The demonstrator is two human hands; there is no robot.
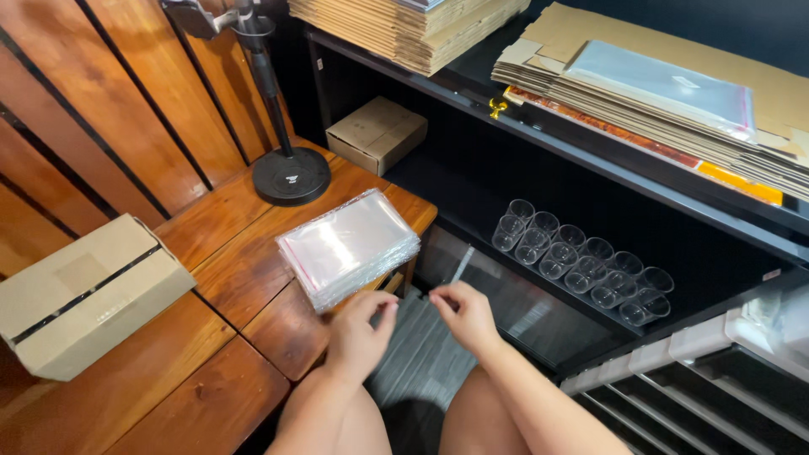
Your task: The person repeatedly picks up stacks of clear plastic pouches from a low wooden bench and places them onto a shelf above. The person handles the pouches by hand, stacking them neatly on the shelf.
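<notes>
From the head camera, looking down: both hands hover just off the edge of the wooden surface (pixel 211 261), above the person's knees. The left hand (pixel 358 333) has its fingers curled in and pinched, and the right hand (pixel 468 313) mirrors it. Something thin and clear seems to be stretched between the two, probably a single clear bag, though it is too faint to tell for sure. The hands are near each other but not touching, wrists bent slightly inward, forearms coming up from the bottom of the frame.

The stack of clear bags (pixel 348 246) lies at the corner of the surface, just beside the left hand, likely kept there for easy reach. Further off are a cardboard box (pixel 84 295), a black stand (pixel 289 173) and a row of clear cups (pixel 581 261) on the lower shelf.
</notes>
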